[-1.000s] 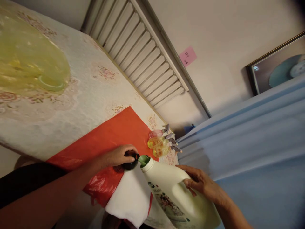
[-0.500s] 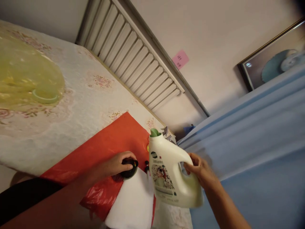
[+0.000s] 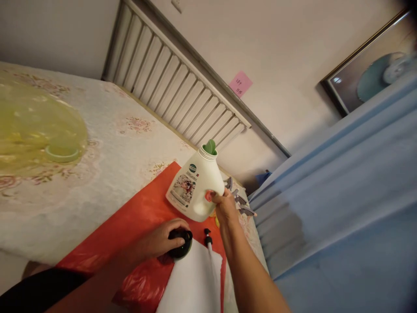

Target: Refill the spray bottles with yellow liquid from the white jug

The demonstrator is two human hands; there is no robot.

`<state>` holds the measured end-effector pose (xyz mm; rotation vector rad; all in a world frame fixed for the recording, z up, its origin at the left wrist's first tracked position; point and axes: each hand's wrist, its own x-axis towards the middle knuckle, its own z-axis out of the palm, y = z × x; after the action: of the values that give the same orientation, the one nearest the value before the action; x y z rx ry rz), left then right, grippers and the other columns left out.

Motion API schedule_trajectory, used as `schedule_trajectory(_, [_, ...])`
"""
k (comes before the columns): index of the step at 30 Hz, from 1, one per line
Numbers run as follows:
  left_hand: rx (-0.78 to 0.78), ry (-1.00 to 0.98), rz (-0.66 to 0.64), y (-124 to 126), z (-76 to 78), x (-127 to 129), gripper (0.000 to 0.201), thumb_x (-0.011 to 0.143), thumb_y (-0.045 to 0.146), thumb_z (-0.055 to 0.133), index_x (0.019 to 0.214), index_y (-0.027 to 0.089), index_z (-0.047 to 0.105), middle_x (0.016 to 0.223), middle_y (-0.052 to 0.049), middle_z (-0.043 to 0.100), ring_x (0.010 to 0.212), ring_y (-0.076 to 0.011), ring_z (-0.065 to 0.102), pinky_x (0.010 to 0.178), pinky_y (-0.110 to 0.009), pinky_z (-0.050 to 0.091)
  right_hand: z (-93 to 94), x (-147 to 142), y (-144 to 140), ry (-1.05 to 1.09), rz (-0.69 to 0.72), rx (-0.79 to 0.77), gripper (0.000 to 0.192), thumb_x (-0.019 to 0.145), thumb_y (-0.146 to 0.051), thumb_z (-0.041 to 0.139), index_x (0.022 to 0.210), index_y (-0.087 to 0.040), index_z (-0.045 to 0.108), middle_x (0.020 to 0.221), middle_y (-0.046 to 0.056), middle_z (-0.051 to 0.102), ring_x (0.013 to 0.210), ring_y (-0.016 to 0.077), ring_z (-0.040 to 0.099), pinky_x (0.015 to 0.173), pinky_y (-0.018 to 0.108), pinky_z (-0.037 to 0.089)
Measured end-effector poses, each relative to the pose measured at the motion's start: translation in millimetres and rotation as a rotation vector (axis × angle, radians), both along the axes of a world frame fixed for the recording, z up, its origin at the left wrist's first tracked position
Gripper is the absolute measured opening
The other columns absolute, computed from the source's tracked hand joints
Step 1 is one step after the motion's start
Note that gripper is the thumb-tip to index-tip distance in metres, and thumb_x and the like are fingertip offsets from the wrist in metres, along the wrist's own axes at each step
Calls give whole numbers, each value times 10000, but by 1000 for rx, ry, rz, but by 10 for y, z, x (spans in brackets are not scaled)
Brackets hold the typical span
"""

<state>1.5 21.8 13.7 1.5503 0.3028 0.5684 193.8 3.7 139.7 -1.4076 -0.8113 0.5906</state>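
My right hand grips the side handle of a cream laundry detergent jug. The jug is uncapped, tilts slightly, and shows a green pouring spout in its mouth. It is over the far part of a red plastic sheet; whether its base touches the sheet I cannot tell. Nearer to me, my left hand is closed around a dark round container, its lower part hidden. Right of it lies a pump dispenser with a black head and a pale tube, on white paper.
A yellow translucent plastic bag rests on the floral tablecloth at left. Grey clips lie at the far right edge. Behind stands a white radiator. A blue curtain hangs at right.
My right hand has carried the jug left and farther away, uncovering the pump dispenser and the clips. My left hand keeps its hold on the dark container. The view has shifted slightly.
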Motion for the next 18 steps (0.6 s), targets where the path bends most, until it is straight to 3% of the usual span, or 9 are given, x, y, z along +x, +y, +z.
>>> schedule_trajectory(3, [0, 3, -21, -1, -20, -2, 339, 784, 253, 578, 1118, 224, 620, 1139, -46, 649, 974, -239, 639, 781, -322, 542, -239, -162, 156, 62, 19, 52, 219, 458, -145, 568, 671, -185, 599, 605, -49, 589, 585, 113, 499, 536, 221, 364])
schedule_trajectory(6, [77, -83, -4, 15, -68, 28, 335, 746, 227, 616, 1079, 206, 642, 1168, -53, 648, 1081, -253, 591, 939, -351, 481, -400, -316, 230, 105, 65, 78, 219, 468, -135, 567, 681, -181, 596, 636, -42, 593, 599, 111, 494, 554, 228, 377])
schedule_trajectory(11, [90, -120, 7, 24, -95, 60, 321, 738, 217, 615, 1058, 202, 643, 1137, -56, 655, 1076, -256, 588, 961, -360, 454, -559, -436, 229, 130, 125, 85, 236, 489, -120, 557, 712, -175, 611, 666, -36, 605, 631, 116, 502, 588, 234, 404])
schedule_trajectory(18, [93, -67, 12, 8, 27, 29, 298, 720, 248, 610, 1012, 194, 641, 1061, -57, 668, 1007, -254, 613, 916, -358, 482, -739, -454, 174, 103, 125, 68, 245, 545, -127, 570, 782, -171, 620, 697, -39, 653, 690, 134, 572, 647, 236, 454])
